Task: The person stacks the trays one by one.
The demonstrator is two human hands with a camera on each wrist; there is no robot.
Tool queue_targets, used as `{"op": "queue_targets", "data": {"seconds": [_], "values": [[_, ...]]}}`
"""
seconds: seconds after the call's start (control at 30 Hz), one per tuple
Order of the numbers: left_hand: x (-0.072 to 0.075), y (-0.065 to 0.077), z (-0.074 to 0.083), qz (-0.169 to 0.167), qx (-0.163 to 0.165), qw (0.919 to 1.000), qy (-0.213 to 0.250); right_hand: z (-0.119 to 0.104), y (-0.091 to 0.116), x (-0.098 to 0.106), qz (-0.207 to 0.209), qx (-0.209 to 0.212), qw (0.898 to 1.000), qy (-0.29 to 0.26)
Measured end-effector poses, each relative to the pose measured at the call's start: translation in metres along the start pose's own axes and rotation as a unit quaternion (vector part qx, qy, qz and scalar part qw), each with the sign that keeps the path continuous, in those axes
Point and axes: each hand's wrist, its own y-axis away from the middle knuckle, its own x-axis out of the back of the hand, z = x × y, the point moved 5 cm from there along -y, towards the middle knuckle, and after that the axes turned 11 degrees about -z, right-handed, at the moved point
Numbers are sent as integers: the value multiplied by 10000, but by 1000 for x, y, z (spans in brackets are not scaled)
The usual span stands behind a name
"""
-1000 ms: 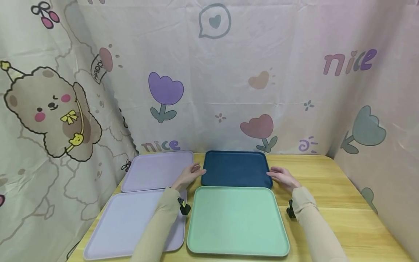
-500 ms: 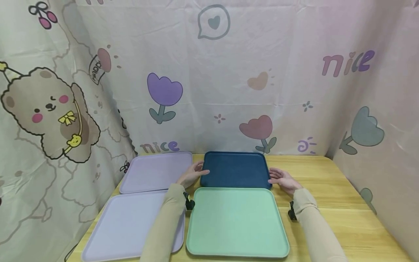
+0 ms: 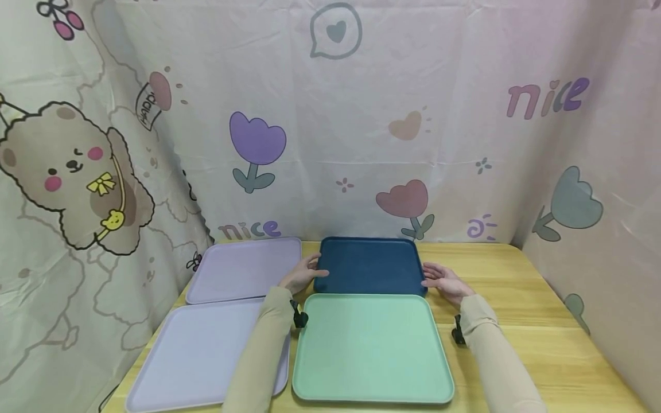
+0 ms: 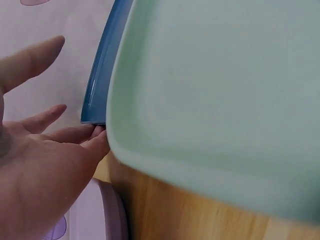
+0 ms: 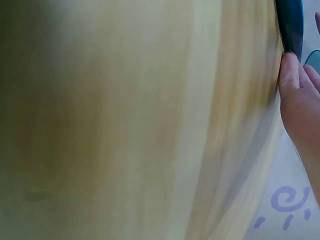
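Observation:
A dark blue tray point(image 3: 370, 267) lies flat at the back of the table, between both hands. My left hand point(image 3: 303, 274) is at its left edge, thumb lifted apart over the rim. In the left wrist view, the fingertips of that hand point(image 4: 45, 165) meet the lower edge of the blue tray point(image 4: 99, 85). On the opposite side, my right hand point(image 3: 447, 283) has its fingers along the tray's right edge. The right wrist view shows fingertips of this hand point(image 5: 300, 100) against the end of the blue tray point(image 5: 291, 25).
A mint green tray point(image 3: 373, 347) lies directly in front of the blue one. Two lavender trays stand to the left, one at the back point(image 3: 248, 268) and a larger one in front point(image 3: 201, 355). Wooden tabletop point(image 3: 516, 310) extends to the right; a printed curtain point(image 3: 330, 137) hangs behind.
My left hand has shifted slightly right, closer onto the blue tray's edge. The right hand's fingers have dropped a little along the other edge. The trays look unmoved.

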Motion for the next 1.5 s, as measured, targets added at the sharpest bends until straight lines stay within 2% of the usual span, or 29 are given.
{"op": "queue_targets", "data": {"seconds": [0.33, 0.5, 0.67, 1.0, 1.33, 1.5], "values": [[-1, 2, 0, -26, -84, 9999, 136, -4, 0, -3, 1, -127, 9999, 88], [-1, 0, -2, -64, -116, 9992, 390, -4, 0, -3, -62, -130, 9999, 57], [-1, 1, -1, -66, -130, 9987, 495, -4, 1, -3, -169, -50, 9998, -93], [-2, 2, 1, -120, -169, 9959, 876, -4, 1, -4, -42, -150, 9993, -351], [3, 5, 2, 143, -314, 9969, 713, -8, 0, -6, 152, -99, 9994, -287], [6, 7, 5, 245, -377, 9952, 867, -10, 1, -6, 203, -57, 9994, -263]]}}
